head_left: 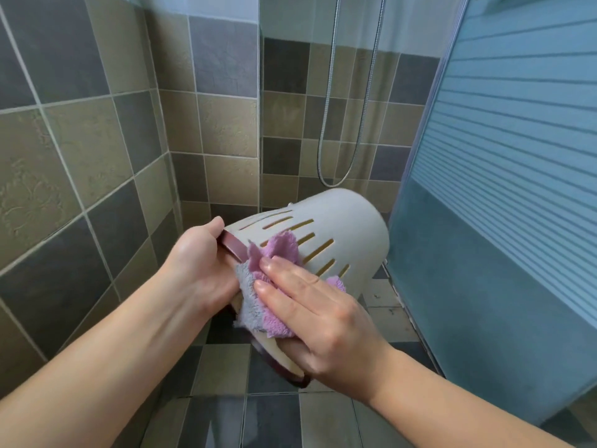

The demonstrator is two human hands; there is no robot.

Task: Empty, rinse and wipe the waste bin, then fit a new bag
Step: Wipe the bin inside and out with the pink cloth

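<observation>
Wiping the bin's outer wall, bin held on its side in the air.

Head view: waste bin (pixel 336 227) long axis runs near-left to far-right, base far, above the floor. Left hand (pixel 197 263) grip curls round the near rim. Right hand (pixel 319 315), fingers straight, presses the cloth (pixel 268 286) flat on the slotted side, just right of that grip.

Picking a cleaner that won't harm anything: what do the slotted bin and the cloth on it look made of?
The bin looks like moulded plastic, matte cream: smooth wall, clean-cut slots, darker reddish rim. The cloth looks like fluffy microfibre or terry, pink and grey, with a visible nap; the exact fibre can't be told.
</observation>
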